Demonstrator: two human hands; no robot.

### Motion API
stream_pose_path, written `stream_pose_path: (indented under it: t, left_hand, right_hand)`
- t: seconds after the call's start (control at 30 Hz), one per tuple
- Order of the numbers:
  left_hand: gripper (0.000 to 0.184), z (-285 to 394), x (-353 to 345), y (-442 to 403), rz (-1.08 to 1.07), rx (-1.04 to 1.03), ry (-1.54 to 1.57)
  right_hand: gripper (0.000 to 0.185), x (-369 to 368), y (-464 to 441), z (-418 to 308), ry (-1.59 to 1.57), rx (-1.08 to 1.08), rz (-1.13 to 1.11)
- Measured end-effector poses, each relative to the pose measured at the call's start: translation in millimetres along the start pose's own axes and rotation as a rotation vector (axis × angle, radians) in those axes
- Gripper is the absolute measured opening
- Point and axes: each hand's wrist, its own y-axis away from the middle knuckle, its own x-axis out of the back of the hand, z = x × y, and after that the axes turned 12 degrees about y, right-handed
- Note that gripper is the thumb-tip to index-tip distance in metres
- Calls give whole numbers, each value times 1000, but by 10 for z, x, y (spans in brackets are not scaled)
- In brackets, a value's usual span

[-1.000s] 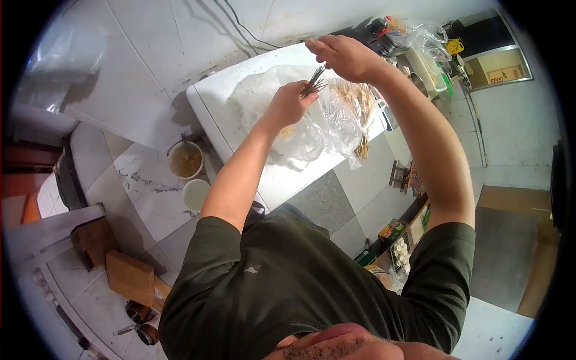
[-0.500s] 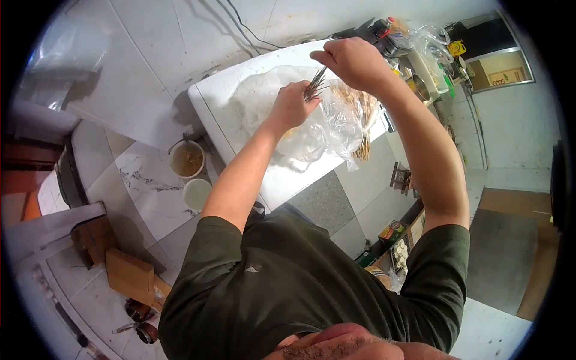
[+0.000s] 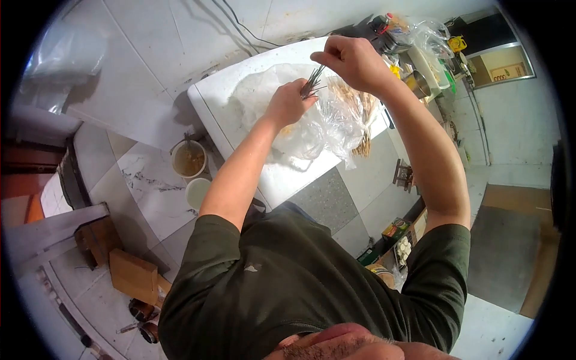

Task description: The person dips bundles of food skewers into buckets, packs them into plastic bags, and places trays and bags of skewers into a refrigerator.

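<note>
My left hand (image 3: 288,107) is closed around a bundle of thin dark metal skewers (image 3: 312,83), whose ends fan out above the fist. My right hand (image 3: 355,63) is held just above and to the right of them. Its fingers are curled in a pinch close to the skewer tips, and I cannot make out what, if anything, is between them. Below both hands a clear plastic bag (image 3: 336,129) lies crumpled on a white table (image 3: 210,99). Beside the bag, partly under its film, are several light brown wooden sticks (image 3: 363,144).
On the floor left of the table stand a bucket with murky contents (image 3: 188,161) and a pale container (image 3: 197,193). Bottles, bags and a metal cup (image 3: 417,84) crowd the right back. A cardboard box (image 3: 133,275) sits at the lower left.
The skewer bundle and my left hand have shifted very slightly up and left. My right hand stays nearly in place, still pinched near the tips.
</note>
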Motion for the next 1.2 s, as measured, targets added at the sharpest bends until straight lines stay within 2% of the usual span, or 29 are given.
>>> stream_pose_path:
  t: [0.27, 0.37, 0.77, 0.87, 0.97, 1.1, 1.2]
  left_hand:
    - [28, -2, 200, -24, -229, 64, -94]
    - [29, -64, 237, -47, -287, 91, -77]
    - [31, -75, 263, -63, -330, -3, -186]
    - [32, -162, 263, -76, -335, 27, -141]
    - [33, -179, 252, -73, -312, 4, -118]
    - [33, -157, 269, -49, -335, -53, -191]
    - [32, -321, 234, -87, -318, 2, -86]
  right_hand:
    - [24, -69, 144, 135, -346, -25, -189]
    - [21, -172, 194, 160, -351, -22, -191]
    - [21, -68, 295, 27, -276, 3, 105]
    - [22, -114, 299, 52, -165, 21, 40]
    - [21, -68, 306, 27, -217, -42, 182]
    - [20, -80, 274, 32, -289, -55, 166]
    - [19, -111, 232, 118, -221, 56, 358]
